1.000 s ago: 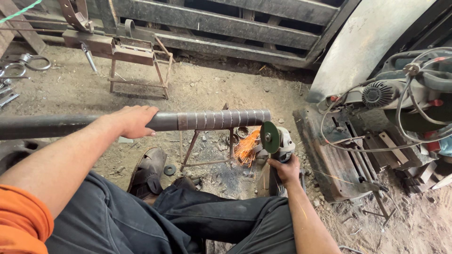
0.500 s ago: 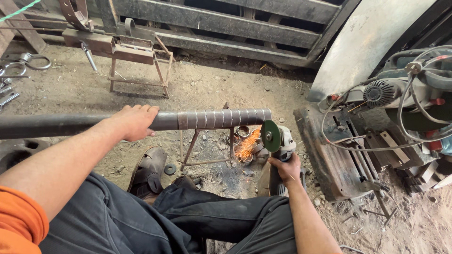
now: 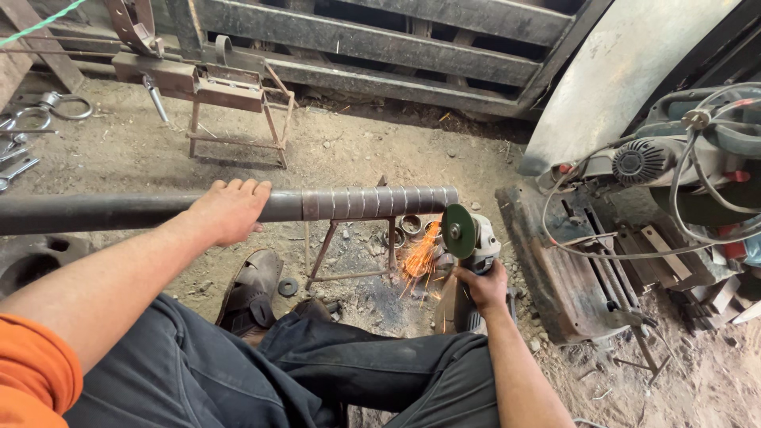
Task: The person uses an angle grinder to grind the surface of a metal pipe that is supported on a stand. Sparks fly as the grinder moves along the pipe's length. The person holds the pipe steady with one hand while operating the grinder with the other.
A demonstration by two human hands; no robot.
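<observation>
A long dark steel pipe [image 3: 357, 203] lies across a small metal stand [image 3: 349, 254], its right end scored with several ring marks. My left hand [image 3: 230, 208] rests on top of the pipe, left of the marks. My right hand [image 3: 482, 287] grips an angle grinder [image 3: 469, 238] whose green disc sits at the pipe's right end. Orange sparks [image 3: 420, 261] spray down and left of the disc. Several cut rings [image 3: 411, 225] lie on the ground under the pipe end.
My sandalled foot [image 3: 252, 292] is beside the stand. A rusty metal frame [image 3: 238, 103] stands behind. A chop saw [image 3: 674, 158] with tangled cables and a rusty plate [image 3: 555, 261] lie at right. Wrenches [image 3: 16, 158] lie at far left.
The grinder has stayed at the pipe end and sparks keep flying. My left hand has barely shifted on the pipe.
</observation>
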